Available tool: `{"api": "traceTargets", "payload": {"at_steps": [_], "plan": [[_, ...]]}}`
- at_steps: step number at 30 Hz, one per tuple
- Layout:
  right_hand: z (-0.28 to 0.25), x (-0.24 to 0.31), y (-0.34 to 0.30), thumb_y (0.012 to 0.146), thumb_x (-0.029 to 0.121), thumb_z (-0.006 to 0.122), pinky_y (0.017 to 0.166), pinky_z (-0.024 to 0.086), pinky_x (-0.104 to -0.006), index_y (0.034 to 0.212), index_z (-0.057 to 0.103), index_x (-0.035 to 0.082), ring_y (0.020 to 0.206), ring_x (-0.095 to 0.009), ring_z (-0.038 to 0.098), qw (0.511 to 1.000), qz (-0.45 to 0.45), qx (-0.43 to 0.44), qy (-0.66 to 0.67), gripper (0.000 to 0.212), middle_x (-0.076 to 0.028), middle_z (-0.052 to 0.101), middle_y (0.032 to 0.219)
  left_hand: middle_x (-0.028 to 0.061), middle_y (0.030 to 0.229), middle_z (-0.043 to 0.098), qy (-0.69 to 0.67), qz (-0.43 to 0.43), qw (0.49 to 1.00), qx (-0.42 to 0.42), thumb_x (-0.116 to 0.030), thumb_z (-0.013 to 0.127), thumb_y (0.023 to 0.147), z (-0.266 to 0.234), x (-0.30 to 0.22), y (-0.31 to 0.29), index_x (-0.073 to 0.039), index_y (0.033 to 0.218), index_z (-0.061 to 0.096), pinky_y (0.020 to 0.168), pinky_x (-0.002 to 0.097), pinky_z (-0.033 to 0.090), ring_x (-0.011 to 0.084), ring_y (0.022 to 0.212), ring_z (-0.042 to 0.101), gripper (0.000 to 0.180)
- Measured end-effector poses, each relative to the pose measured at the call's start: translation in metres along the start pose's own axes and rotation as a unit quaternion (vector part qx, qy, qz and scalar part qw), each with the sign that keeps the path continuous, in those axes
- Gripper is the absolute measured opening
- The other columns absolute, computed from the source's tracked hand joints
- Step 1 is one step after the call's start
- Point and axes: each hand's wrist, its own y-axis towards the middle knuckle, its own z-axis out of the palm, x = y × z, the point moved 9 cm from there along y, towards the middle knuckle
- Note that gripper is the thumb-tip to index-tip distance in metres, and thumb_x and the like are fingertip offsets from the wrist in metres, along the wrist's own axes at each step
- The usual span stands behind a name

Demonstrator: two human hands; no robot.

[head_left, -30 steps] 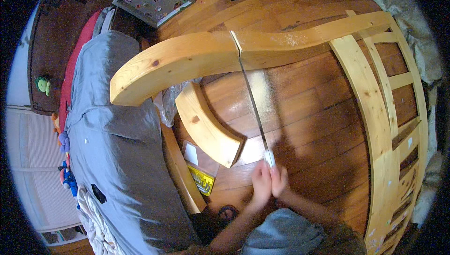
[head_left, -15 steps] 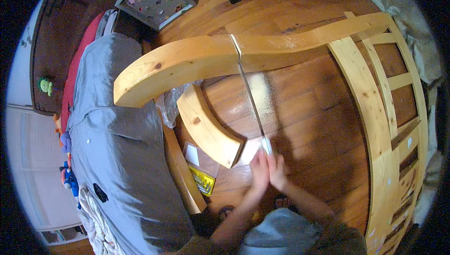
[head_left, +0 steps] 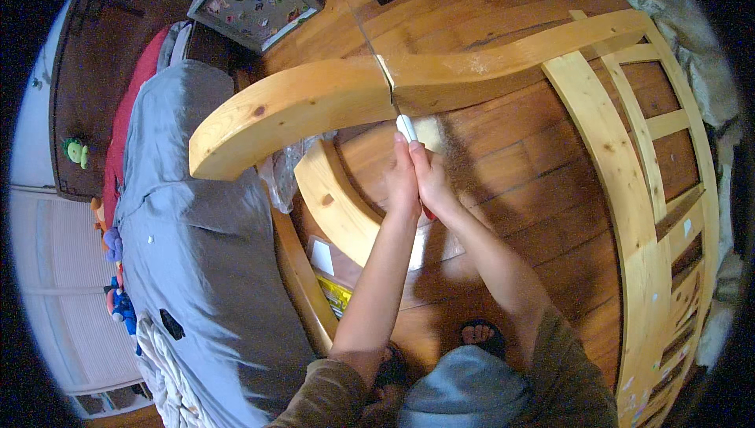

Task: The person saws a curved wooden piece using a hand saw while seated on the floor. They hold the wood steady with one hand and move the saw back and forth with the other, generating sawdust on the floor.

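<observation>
A handsaw with a white and red handle (head_left: 406, 126) is gripped in both hands, my left hand (head_left: 402, 183) and my right hand (head_left: 434, 184) pressed side by side round it. Its thin blade passes through a cut in a thick, curved, yellowish wooden beam (head_left: 303, 106) and shows beyond the beam's far side. Pale wood edges line the cut. Under the beam, a curved wooden offcut (head_left: 332, 202) lies on the floor to the left of my hands, partly behind my left forearm. Sawdust (head_left: 431, 135) is scattered on the floor just past the handle.
At right the beam joins a slatted wooden frame (head_left: 605, 161). A bed with a grey sheet (head_left: 204, 216) stands left. Between them are a wooden rail (head_left: 295, 279), clear plastic wrap (head_left: 279, 176) and a yellow packet (head_left: 336, 296). A grey cabinet (head_left: 255, 3) is at the back.
Both hands have pushed the saw away from me, bringing the handle close to the beam. More of the blade now sticks out past the far side.
</observation>
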Motion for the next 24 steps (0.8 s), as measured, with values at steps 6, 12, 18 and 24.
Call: {"api": "traceTargets", "payload": {"at_steps": [6, 12, 18, 24], "plan": [[-0.022, -0.047, -0.115, 0.091, 0.033, 0.047, 0.069, 0.046, -0.0375, 0.089, 0.06, -0.001, 0.077, -0.023, 0.059, 0.996, 0.087, 0.005, 0.022, 0.037, -0.013, 0.063, 0.082, 0.0073, 0.067, 0.056, 0.131, 0.082, 0.987, -0.041, -0.03, 0.044, 0.094, -0.04, 0.051, -0.086, 0.001, 0.079, 0.057, 0.058, 0.0309, 0.043, 0.0125, 0.066, 0.049, 0.038], [-0.057, -0.087, -0.227, 0.092, 0.028, 0.044, 0.094, 0.036, -0.0399, 0.116, 0.05, 0.003, 0.105, -0.03, 0.052, 0.987, 0.116, 0.101, -0.036, 0.035, -0.015, 0.056, 0.112, 0.0016, 0.069, 0.052, -0.071, -0.022, 0.997, 0.023, -0.024, 0.044, 0.093, -0.044, 0.121, -0.177, -0.002, 0.079, 0.054, 0.061, 0.0266, 0.042, 0.0098, 0.068, 0.046, 0.029], [-0.012, -0.026, -0.081, 0.092, 0.035, 0.043, 0.067, 0.046, -0.0371, 0.087, 0.061, 0.0, 0.073, -0.023, 0.058, 0.996, 0.087, -0.004, 0.014, 0.04, -0.012, 0.063, 0.075, 0.0102, 0.068, 0.06, 0.111, 0.028, 0.993, -0.038, -0.035, 0.048, 0.092, -0.035, 0.032, -0.058, 0.004, 0.076, 0.06, 0.06, 0.0319, 0.045, 0.0144, 0.064, 0.052, 0.044], [0.007, -0.003, -0.022, 0.093, 0.04, 0.039, 0.064, 0.045, -0.036, 0.087, 0.06, 0.0, 0.072, -0.022, 0.059, 0.998, 0.035, 0.006, 0.058, 0.045, -0.013, 0.064, 0.078, 0.0138, 0.087, 0.063, 0.022, -0.001, 1.0, 0.022, -0.047, 0.04, 0.092, -0.011, -0.002, -0.016, 0.001, 0.093, 0.062, 0.069, 0.0346, 0.045, 0.0206, 0.081, 0.057, 0.053]]}}
